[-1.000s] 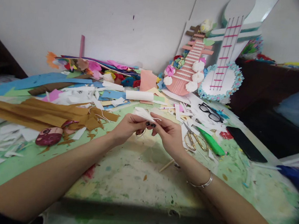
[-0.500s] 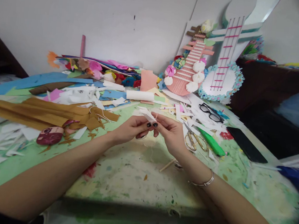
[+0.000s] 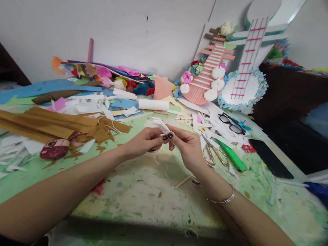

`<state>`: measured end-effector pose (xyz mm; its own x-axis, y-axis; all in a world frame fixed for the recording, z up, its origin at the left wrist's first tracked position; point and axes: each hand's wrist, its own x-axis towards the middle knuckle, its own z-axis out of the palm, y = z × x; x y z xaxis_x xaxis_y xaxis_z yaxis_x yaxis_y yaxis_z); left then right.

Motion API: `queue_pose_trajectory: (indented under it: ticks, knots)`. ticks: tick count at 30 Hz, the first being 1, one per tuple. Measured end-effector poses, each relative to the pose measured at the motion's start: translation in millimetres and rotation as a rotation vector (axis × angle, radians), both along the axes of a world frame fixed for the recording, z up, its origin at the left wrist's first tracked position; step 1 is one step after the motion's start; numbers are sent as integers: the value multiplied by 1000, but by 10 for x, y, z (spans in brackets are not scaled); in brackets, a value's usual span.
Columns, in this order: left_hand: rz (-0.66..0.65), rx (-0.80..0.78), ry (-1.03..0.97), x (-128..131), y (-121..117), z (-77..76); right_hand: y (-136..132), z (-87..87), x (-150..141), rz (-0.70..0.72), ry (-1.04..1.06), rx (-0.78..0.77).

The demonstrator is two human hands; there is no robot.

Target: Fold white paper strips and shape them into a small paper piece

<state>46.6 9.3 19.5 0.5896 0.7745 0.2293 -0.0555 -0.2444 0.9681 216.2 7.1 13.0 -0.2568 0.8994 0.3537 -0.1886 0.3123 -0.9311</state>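
A small folded piece of white paper (image 3: 161,126) is pinched between my two hands, above the middle of the paint-stained green table (image 3: 145,198). My left hand (image 3: 146,140) grips it from the left, thumb and fingers pressed together. From the right, my right hand (image 3: 186,144) closes on the same paper, and both thumb tips meet at its near end. A thin pale strand (image 3: 156,160) hangs below the hands. Gold-handled scissors (image 3: 215,153) lie just right of my right hand, and a thin wooden stick (image 3: 184,181) rests by that wrist.
Beyond the scissors are a green cutter (image 3: 232,156), eyeglasses (image 3: 232,124) and a black phone (image 3: 270,159). Brown crepe paper (image 3: 36,120) and a maroon patterned object (image 3: 54,149) lie left. A white roll (image 3: 153,105) and paper instrument models (image 3: 207,80) stand at the back.
My thumbs have shifted slightly and drawn closer together at the near end of the paper. A pale strand now shows more clearly beneath my hands. The table things are unmoved.
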Motion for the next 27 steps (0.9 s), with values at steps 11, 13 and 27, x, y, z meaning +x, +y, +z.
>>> queue_pose_trajectory:
  ticks: [11, 13, 27]
  knots:
    - [358, 184, 168, -11, 33, -47, 33, 28, 5, -199, -46, 12]
    - [388, 249, 201, 4, 17, -27, 35, 40, 5, -227, -68, 11]
    - [252, -106, -121, 28, -12, -74, 20, 7, 4, -48, -34, -5]
